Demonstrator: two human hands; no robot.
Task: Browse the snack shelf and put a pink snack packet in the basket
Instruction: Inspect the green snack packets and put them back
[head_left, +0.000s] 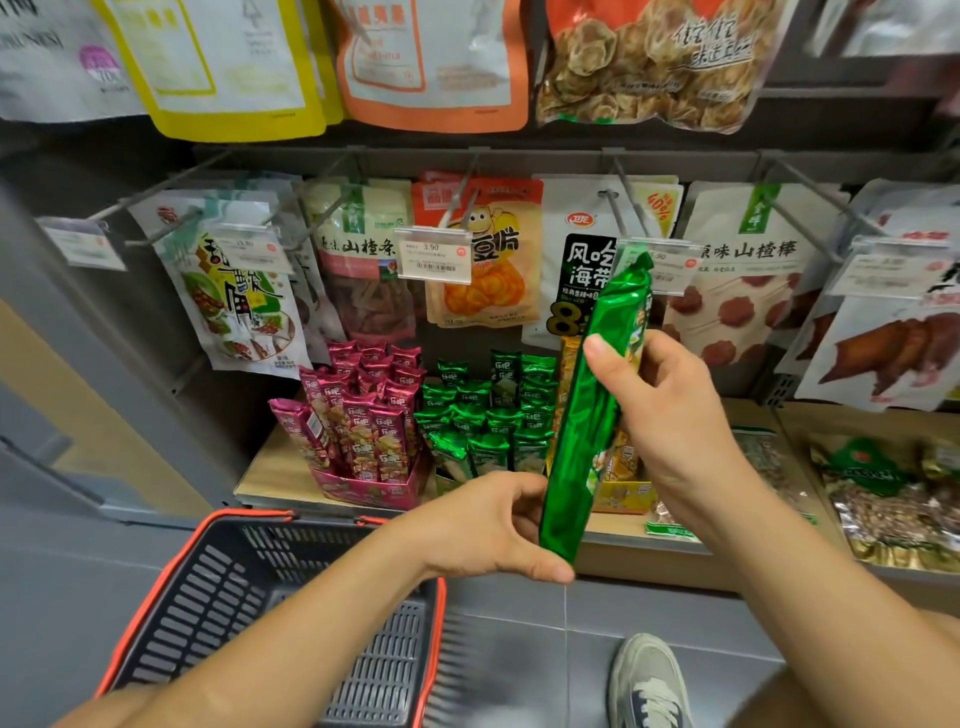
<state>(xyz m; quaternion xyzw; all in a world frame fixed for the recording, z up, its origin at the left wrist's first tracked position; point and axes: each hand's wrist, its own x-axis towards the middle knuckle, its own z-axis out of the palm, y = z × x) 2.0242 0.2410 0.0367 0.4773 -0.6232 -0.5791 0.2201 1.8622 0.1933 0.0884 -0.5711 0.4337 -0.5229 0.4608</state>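
Both hands hold one long green snack packet (592, 410) upright in front of the shelf. My left hand (498, 525) pinches its bottom end; my right hand (670, 415) grips its middle. Pink snack packets (363, 415) stand upright in a pink display box on the wooden shelf (270, 478), left of a box of green packets (483, 415). The dark basket (249, 613) with an orange rim sits on the floor below, under my left forearm, with nothing visible in it.
Yellow packets (621, 467) stand behind the held packet. Bagged snacks hang on hooks above with price tags (432, 255). Foil bags of nuts (893, 499) lie at the shelf's right. My shoe (647, 680) rests on the grey tiled floor.
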